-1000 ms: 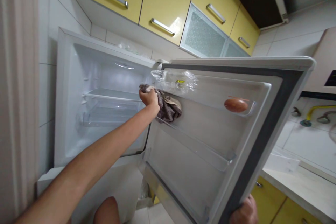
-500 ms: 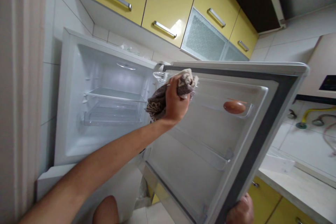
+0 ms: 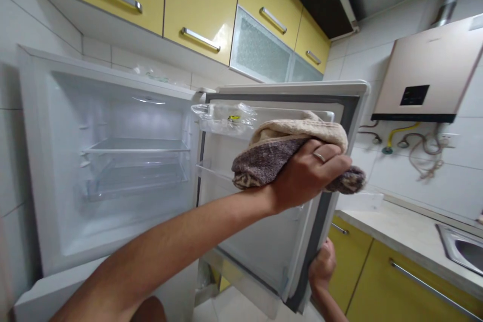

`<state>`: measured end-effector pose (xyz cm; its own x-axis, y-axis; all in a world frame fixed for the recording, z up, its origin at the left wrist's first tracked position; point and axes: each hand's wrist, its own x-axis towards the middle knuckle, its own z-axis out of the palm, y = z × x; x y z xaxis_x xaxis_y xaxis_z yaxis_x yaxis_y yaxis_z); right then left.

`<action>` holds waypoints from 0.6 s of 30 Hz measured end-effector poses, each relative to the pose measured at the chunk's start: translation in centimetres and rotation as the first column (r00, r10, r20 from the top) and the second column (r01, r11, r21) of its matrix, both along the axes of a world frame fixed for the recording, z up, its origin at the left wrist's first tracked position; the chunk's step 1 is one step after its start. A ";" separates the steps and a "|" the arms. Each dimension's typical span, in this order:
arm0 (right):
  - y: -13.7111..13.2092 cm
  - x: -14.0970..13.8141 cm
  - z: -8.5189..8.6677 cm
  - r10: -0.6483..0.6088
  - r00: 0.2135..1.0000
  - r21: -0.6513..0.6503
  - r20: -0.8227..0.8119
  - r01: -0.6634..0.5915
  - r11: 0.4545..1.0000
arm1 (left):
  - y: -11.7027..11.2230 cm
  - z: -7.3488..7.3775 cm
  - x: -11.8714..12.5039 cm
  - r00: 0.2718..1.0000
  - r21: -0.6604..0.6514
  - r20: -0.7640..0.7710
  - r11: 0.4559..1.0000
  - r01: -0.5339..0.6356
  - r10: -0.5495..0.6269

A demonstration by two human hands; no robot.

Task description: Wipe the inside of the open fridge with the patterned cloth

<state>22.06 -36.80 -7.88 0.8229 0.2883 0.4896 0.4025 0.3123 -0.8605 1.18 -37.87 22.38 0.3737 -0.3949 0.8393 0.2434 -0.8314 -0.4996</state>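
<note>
A bunched towel (image 3: 271,158), brown-purple with a beige side, is gripped in my left hand (image 3: 313,171), which wears a ring. Towel and hand are in front of the upper right part of the open fridge door (image 3: 249,221); whether the cloth touches the door I cannot tell. Lower down, my right hand (image 3: 322,264) is wrapped around the door's free edge, its fingertips partly hidden. Clear plastic wrapping (image 3: 230,118) with a yellow mark lies in the top door shelf. The egg seen earlier in that shelf is now hidden behind the towel.
Left of the door is the fridge compartment (image 3: 124,126) with a glass shelf (image 3: 138,145) and a clear drawer (image 3: 139,181). Yellow wall cabinets (image 3: 202,0) hang above. To the right are a water heater (image 3: 426,70), a countertop (image 3: 400,229) and a sink (image 3: 468,246).
My left hand has carried the towel rightward across the door, covering the egg. The view has turned to the right, bringing the water heater and sink into sight. My right hand stays on the edge.
</note>
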 end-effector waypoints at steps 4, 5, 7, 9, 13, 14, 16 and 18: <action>0.2 0.2 0.4 0.014 1.000 0.012 -0.011 -0.014 1.000 | -0.1 -1.7 1.1 0.959 0.241 -0.234 0.965 -0.102 0.160; 0.2 0.2 0.4 0.013 1.000 0.017 -0.007 -0.013 1.000 | -0.1 -2.3 1.0 0.949 0.274 -0.267 0.957 -0.095 0.170; 0.3 0.4 0.1 0.004 1.000 0.026 -0.006 -0.003 1.000 | -0.1 -3.5 0.5 0.946 0.279 -0.291 0.958 -0.059 0.143; 0.4 0.7 -0.1 0.000 1.000 0.026 -0.015 0.000 1.000 | -0.1 -4.5 -0.7 0.958 0.245 -0.269 0.969 -0.026 0.094; 0.4 0.9 0.1 0.011 1.000 0.021 -0.013 -0.011 1.000 | 0.0 -5.9 -4.2 0.988 0.173 -0.136 0.983 -0.054 0.079; 0.3 0.9 0.3 0.007 1.000 0.017 -0.002 -0.007 1.000 | 0.2 -6.2 -5.2 0.993 0.138 -0.088 0.988 -0.068 0.081; 0.2 0.9 0.7 0.000 1.000 0.001 0.024 0.000 1.000 | 0.7 -6.9 -7.6 0.996 0.035 -0.008 0.995 -0.091 0.091; 0.2 1.1 1.1 0.001 0.998 -0.025 0.063 0.001 1.000 | 1.3 -7.8 -10.1 0.993 -0.091 0.051 0.991 -0.098 0.103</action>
